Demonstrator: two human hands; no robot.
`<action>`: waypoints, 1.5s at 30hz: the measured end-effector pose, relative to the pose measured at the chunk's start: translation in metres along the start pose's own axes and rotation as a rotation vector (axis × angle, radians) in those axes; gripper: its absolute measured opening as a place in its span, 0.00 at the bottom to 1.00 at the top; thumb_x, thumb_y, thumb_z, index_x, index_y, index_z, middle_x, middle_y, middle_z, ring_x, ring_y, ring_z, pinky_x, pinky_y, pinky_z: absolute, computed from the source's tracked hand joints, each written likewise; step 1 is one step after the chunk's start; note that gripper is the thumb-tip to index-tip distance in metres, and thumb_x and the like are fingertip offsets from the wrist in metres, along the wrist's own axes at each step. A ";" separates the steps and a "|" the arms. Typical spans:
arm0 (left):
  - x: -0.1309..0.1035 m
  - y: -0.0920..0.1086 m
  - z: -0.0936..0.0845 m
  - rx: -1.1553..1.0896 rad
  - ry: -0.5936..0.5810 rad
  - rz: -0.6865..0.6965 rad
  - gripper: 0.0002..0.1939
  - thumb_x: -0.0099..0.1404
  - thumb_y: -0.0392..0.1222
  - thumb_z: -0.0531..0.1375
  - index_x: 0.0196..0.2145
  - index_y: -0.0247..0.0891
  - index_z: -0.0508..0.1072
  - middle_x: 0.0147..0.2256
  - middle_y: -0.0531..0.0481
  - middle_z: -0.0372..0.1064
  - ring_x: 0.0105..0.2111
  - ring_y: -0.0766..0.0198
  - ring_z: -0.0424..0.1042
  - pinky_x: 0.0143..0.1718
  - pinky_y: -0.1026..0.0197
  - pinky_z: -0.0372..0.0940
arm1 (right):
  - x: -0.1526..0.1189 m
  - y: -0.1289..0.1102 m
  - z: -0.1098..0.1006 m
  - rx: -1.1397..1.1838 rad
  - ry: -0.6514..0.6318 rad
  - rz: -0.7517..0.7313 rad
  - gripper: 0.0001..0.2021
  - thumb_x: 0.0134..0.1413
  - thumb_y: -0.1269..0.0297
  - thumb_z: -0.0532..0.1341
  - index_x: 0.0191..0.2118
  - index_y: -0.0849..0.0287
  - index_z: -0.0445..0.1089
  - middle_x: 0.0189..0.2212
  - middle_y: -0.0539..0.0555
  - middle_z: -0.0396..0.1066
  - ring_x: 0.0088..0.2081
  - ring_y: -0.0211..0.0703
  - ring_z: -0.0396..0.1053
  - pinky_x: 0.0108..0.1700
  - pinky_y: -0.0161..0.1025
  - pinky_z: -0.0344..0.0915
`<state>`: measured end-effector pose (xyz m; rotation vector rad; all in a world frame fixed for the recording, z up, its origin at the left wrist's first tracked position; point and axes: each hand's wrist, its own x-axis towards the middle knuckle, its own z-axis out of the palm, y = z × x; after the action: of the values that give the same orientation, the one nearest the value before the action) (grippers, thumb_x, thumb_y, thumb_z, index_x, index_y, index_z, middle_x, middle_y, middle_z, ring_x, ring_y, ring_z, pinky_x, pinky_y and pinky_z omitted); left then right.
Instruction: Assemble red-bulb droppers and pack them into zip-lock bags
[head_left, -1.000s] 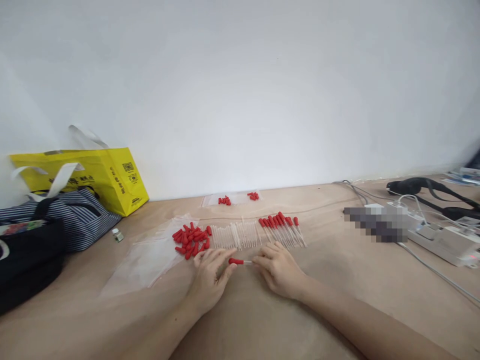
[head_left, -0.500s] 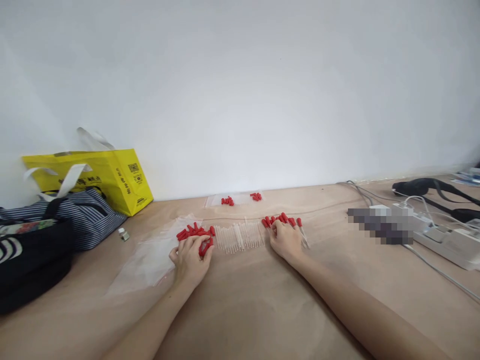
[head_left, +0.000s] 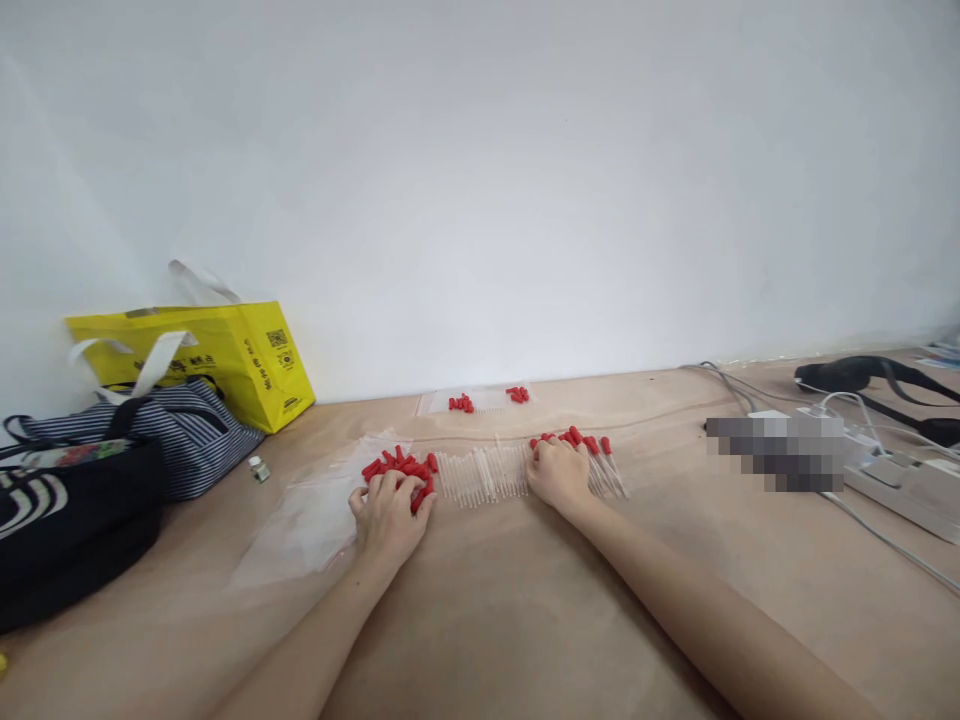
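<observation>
My left hand (head_left: 391, 516) rests on a pile of red rubber dropper bulbs (head_left: 400, 463), fingers apart and bent over them; no bulb is clearly gripped. The pile lies at the edge of some clear plastic zip bags (head_left: 296, 525). Right of it, thin clear dropper tubes (head_left: 480, 474) lie side by side in a row. My right hand (head_left: 559, 473) is closed at the row's right end, its fingertips hidden, so what it holds cannot be made out. Just beyond and to its right lie several droppers (head_left: 604, 462), red bulbs fitted on clear tubes.
Against the wall lies a bag (head_left: 431, 404) with more red bulbs (head_left: 517, 395). A small bottle (head_left: 259, 469), a yellow bag (head_left: 289, 375), a striped bag (head_left: 199, 440) and a black bag (head_left: 82, 530) stand left. Right are a power strip (head_left: 900, 490), cables and a black strap (head_left: 847, 373).
My right hand has shifted slightly left, from the droppers toward the right end of the tube row. My left hand stays at the bulbs, its fingers a little shifted. The view has turned slightly left.
</observation>
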<state>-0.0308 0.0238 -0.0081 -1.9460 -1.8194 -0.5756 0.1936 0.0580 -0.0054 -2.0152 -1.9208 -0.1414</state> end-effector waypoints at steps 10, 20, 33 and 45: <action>0.003 0.002 0.003 0.031 0.078 0.134 0.09 0.56 0.42 0.54 0.27 0.39 0.73 0.31 0.46 0.68 0.35 0.54 0.62 0.41 0.48 0.46 | 0.017 -0.016 0.009 -0.065 -0.151 0.061 0.12 0.45 0.72 0.52 0.34 0.66 0.71 0.34 0.66 0.70 0.39 0.51 0.66 0.40 0.45 0.48; 0.000 0.006 -0.002 -0.093 0.164 0.098 0.10 0.59 0.37 0.51 0.31 0.39 0.72 0.34 0.46 0.70 0.39 0.55 0.64 0.45 0.49 0.43 | -0.007 -0.006 -0.014 -0.041 -0.074 -0.060 0.13 0.53 0.71 0.46 0.38 0.69 0.65 0.37 0.67 0.67 0.39 0.51 0.64 0.39 0.43 0.52; -0.031 0.042 -0.024 -0.505 -0.249 0.452 0.11 0.57 0.36 0.53 0.36 0.45 0.71 0.35 0.52 0.69 0.37 0.59 0.64 0.41 0.52 0.47 | -0.071 0.046 -0.006 0.481 -0.099 -0.604 0.15 0.56 0.76 0.43 0.43 0.58 0.61 0.34 0.54 0.66 0.36 0.40 0.63 0.39 0.38 0.56; -0.030 0.052 -0.019 -0.610 -0.276 0.276 0.08 0.62 0.41 0.50 0.33 0.42 0.68 0.31 0.53 0.70 0.34 0.60 0.66 0.38 0.55 0.52 | -0.074 0.031 -0.008 0.480 -0.050 -0.536 0.10 0.57 0.69 0.45 0.33 0.59 0.63 0.30 0.52 0.67 0.32 0.39 0.62 0.36 0.38 0.50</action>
<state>0.0185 -0.0145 -0.0104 -2.7442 -1.5943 -0.8780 0.2200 -0.0154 -0.0271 -1.1883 -2.2205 0.2224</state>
